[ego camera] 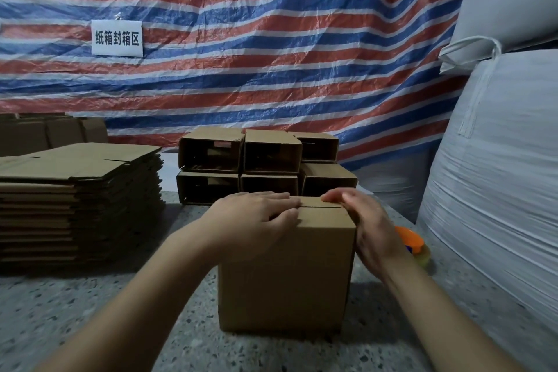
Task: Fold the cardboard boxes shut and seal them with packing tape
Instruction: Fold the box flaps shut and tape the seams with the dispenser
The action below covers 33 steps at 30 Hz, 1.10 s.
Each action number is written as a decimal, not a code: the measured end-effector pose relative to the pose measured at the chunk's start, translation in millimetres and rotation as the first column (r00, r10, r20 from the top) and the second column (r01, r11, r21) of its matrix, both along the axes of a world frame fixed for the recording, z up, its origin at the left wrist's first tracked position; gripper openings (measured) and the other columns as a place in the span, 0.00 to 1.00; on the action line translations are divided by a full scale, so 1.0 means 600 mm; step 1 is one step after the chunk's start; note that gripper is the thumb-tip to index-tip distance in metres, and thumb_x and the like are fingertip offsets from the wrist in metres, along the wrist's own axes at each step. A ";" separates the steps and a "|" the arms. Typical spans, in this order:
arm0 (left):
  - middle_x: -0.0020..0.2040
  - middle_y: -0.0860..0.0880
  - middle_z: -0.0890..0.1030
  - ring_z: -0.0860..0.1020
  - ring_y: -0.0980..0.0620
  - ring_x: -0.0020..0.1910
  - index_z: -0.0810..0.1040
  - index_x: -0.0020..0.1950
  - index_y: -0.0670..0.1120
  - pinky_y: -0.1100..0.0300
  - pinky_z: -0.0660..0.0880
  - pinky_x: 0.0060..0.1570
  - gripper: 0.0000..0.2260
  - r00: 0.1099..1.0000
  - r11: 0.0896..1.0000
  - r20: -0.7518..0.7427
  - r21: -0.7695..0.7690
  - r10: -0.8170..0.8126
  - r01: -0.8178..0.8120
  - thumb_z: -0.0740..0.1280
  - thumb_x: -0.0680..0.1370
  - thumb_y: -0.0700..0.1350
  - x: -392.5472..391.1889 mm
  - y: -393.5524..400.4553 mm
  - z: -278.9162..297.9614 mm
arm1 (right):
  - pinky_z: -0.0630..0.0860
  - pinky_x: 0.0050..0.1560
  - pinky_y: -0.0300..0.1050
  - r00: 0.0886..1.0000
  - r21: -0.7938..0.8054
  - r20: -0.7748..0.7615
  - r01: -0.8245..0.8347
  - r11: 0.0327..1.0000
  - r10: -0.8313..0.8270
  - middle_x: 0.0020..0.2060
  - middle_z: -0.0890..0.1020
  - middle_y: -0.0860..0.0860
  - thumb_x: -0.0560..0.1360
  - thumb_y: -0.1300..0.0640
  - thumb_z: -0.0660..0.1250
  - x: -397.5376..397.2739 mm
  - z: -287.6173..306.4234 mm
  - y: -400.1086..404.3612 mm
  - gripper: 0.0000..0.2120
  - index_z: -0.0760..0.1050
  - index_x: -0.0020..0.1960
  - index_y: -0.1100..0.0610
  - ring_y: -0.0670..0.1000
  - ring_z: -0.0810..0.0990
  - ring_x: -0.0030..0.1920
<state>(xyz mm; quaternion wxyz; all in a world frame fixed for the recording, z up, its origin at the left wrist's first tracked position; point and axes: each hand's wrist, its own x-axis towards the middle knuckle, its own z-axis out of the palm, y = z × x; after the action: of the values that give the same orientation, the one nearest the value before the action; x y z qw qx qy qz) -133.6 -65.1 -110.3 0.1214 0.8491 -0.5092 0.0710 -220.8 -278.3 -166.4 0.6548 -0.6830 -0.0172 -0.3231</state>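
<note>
On the speckled table (90, 311) stands the cardboard box (287, 275), flaps folded down; left hand (256, 217) presses flat on top, right hand (359, 220) cups its right edge, fingers straight

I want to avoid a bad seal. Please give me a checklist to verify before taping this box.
1. Top flaps of the box folded down: ok.
2. Seam closed tight: not ok, a thin dark gap shows.
3. Left hand pressing the flap flat: ok.
4. Right hand steadying the box's right side: ok.
5. Tape dispenser nearby: ok, beside the right hand.
6. Tape end ready: cannot tell.
</note>
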 end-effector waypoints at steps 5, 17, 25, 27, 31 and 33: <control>0.77 0.65 0.60 0.58 0.59 0.76 0.59 0.76 0.65 0.53 0.58 0.71 0.21 0.999 1.000 -0.035 0.001 0.000 0.000 0.48 0.82 0.63 0.002 0.001 0.003 | 0.77 0.47 0.47 0.749 -0.539 -0.139 0.492 0.684 -0.648 0.47 0.83 0.49 0.81 0.46 0.63 0.021 -0.011 -0.120 0.08 0.77 0.50 0.49 0.49 0.80 0.48; 0.77 0.64 0.59 0.58 0.58 0.76 0.60 0.76 0.66 0.51 0.59 0.72 0.21 0.999 1.000 -0.037 -0.001 0.012 -0.012 0.48 0.82 0.62 -0.006 0.001 0.005 | 0.78 0.41 0.42 0.303 -0.982 -0.189 -0.065 0.177 -0.934 0.38 0.78 0.44 0.71 0.24 0.59 0.016 -0.090 -0.210 0.29 0.75 0.53 0.48 0.45 0.78 0.41; 0.77 0.64 0.60 0.58 0.59 0.76 0.60 0.76 0.65 0.51 0.59 0.74 0.21 1.000 1.000 -0.029 -0.018 0.007 -0.008 0.48 0.82 0.63 -0.005 0.001 0.002 | 0.72 0.37 0.41 0.358 -0.973 -0.227 -0.040 0.228 -0.906 0.42 0.76 0.43 0.72 0.29 0.65 0.016 -0.091 -0.221 0.25 0.73 0.55 0.48 0.45 0.77 0.44; 0.77 0.64 0.60 0.58 0.59 0.76 0.60 0.76 0.65 0.52 0.58 0.73 0.21 1.000 1.000 -0.025 -0.018 0.006 -0.006 0.48 0.82 0.63 -0.005 0.000 0.002 | 0.69 0.34 0.39 0.392 -0.974 -0.206 0.004 0.225 -0.897 0.40 0.76 0.42 0.73 0.31 0.66 0.015 -0.085 -0.216 0.23 0.73 0.55 0.48 0.44 0.77 0.41; 0.77 0.64 0.60 0.58 0.59 0.76 0.60 0.76 0.65 0.53 0.57 0.72 0.21 1.000 1.000 -0.029 -0.014 0.003 -0.003 0.48 0.83 0.62 -0.005 0.000 0.003 | 0.73 0.35 0.43 0.606 -0.777 -0.242 0.347 0.526 -0.757 0.37 0.80 0.46 0.76 0.37 0.68 0.012 -0.022 -0.186 0.16 0.72 0.48 0.50 0.46 0.80 0.37; 0.77 0.64 0.60 0.58 0.59 0.76 0.60 0.76 0.66 0.52 0.58 0.72 0.21 0.999 1.000 -0.032 -0.011 0.006 -0.006 0.48 0.82 0.63 -0.004 0.000 0.003 | 0.76 0.37 0.47 0.761 -0.481 -0.244 0.443 0.757 -0.601 0.33 0.84 0.51 0.76 0.39 0.69 0.002 0.041 -0.156 0.19 0.78 0.48 0.56 0.51 0.84 0.35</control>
<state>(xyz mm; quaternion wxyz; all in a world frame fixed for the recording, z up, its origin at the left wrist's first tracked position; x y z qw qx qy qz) -136.1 -64.9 -108.2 0.1339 0.8510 -0.5042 0.0604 -219.8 -371.7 -142.0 0.3738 -0.8262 0.2416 -0.3455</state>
